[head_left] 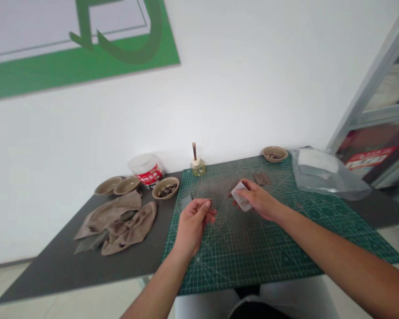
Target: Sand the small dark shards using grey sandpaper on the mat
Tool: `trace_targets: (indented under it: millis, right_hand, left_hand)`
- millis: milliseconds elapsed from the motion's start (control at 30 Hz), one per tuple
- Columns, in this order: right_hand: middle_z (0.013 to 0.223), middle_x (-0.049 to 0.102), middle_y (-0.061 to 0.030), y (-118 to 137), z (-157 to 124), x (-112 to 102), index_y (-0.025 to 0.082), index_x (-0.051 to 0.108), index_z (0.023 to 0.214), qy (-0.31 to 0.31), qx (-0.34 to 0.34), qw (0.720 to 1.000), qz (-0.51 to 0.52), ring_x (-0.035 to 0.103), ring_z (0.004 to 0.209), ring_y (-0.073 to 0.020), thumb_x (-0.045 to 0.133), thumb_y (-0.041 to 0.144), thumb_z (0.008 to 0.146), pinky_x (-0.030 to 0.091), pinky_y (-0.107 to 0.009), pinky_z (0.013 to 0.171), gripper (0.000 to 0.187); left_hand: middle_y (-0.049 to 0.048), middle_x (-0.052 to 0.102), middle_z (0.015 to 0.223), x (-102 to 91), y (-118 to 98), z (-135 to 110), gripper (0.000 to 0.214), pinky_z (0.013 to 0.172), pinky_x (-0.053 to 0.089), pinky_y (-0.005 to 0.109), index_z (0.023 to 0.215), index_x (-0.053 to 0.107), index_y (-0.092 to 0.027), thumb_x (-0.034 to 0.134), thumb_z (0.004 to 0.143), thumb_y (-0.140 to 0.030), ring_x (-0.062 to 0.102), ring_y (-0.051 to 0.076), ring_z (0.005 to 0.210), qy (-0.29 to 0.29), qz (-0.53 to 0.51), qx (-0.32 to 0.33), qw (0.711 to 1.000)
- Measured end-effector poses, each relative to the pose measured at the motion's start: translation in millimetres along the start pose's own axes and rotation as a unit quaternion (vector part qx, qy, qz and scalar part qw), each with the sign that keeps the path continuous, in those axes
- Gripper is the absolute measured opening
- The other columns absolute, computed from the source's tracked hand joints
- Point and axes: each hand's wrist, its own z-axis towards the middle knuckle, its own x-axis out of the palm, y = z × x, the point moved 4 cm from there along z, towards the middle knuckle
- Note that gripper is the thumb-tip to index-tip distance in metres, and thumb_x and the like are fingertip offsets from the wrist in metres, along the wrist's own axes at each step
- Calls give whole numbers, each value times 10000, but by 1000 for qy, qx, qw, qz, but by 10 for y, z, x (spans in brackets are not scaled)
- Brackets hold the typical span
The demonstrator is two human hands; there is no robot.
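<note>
My right hand (252, 198) grips a small white piece (242, 197) that looks like cloth or tissue, held above the green cutting mat (252, 257). To its left, my left hand (197, 220) is closed in a pinch, thumb against forefinger. A tiny dark spot shows at those fingertips, too small to name. The two hands are apart. Behind my left hand lies a flat grey-green piece (186, 201) on the mat. A flat brown piece (261, 179) lies beyond my right hand.
Left are brown and grey cloths (129, 235), a bowl of dark bits (166, 188), two more bowls (108, 186) and a tub with a red label (149, 170). A reed diffuser (198, 167) stands at the back. Right are another bowl (275, 154) and a clear plastic bag (329, 177).
</note>
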Motion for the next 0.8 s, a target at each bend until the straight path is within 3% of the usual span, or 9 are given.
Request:
trace_targets:
  millis: [233,400,533,667,800]
  right_hand:
    - [648,589,29,164,432,10,197,582,794,8,-78,996,-35,513,564,-114,618,317,805,375,-217,505,126]
    - [688,589,27,188,553,3,181,618,787,-24,-157,979,-127,513,632,-124,626,295,802,399,-233,590,116]
    - [724,600,23,61,574,1,177,647,836,-30,-167,971,-171,531,673,-132,661,289,788,419,-243,645,122]
    - [766,625,1,-2,563,12,188,665,824,-37,-181,966,-183,574,726,-152,671,307,800,445,-259,679,122]
    - [859,661,-28,-7,541,38,203,696,820,-36,-205,959,-191,614,794,-169,700,294,787,474,-278,727,97]
  left_hand:
    - [18,691,686,163,-81,544,208,567,497,242,877,636,-140,741,784,-293,636,133,550,46,53,19,997]
    - [2,669,682,128,10,823,162,630,474,217,822,656,-146,769,746,-233,617,116,633,63,26,24,997]
    - [14,695,769,86,142,884,205,659,482,242,905,670,-176,769,729,-209,619,133,677,91,8,-4,996]
    - [56,720,940,87,179,881,314,714,498,278,1061,694,-193,736,751,-228,630,160,750,114,72,-25,991]
    - [15,694,767,75,153,872,193,664,475,248,889,696,-179,764,714,-224,614,147,695,81,106,-8,991]
